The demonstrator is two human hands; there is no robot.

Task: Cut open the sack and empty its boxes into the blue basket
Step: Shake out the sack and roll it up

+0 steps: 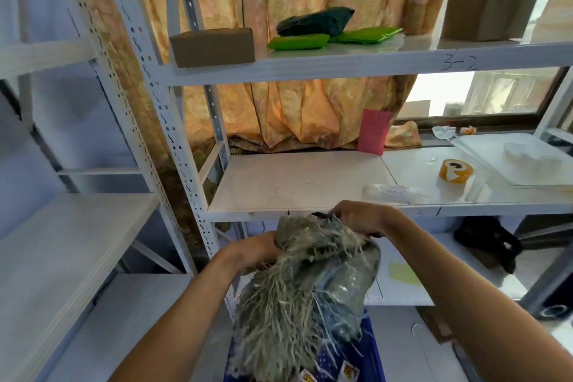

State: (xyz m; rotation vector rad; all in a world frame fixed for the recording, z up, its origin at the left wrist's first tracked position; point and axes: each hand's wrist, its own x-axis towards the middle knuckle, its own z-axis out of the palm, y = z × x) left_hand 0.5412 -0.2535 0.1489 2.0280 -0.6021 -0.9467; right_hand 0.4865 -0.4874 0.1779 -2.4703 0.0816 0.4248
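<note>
We hold the sack [310, 282] up in the near middle of the scene, in front of the edge of the white shelf [294, 189] and directly above the blue basket [372, 353], whose rim shows just below and to the right of it. We judge it is lifted and tipped this way so that what is inside drops straight down into the basket rather than onto the floor.

Our left hand [259, 250] grips a bunched fold of the cloth on the sack's upper left, fingers curled into it. Our right hand [361, 219] is clamped over the sack's top from the far right side, fingers folded down on the fabric. A dark thing [322, 214] pokes out beside those fingers; it may be the cutting tool, but we cannot tell. Gripping at two high points seems meant to keep the closed end up and the opened end hanging.

The sack is grey woven stuff, crumpled, with long pale loose threads hanging thickly from a ragged edge, and glossy clear tape on its right flank. At its lower end we see blue dotted boxes [328, 364] with yellow labels; whether they are already in the basket or only half out we cannot tell.
</note>
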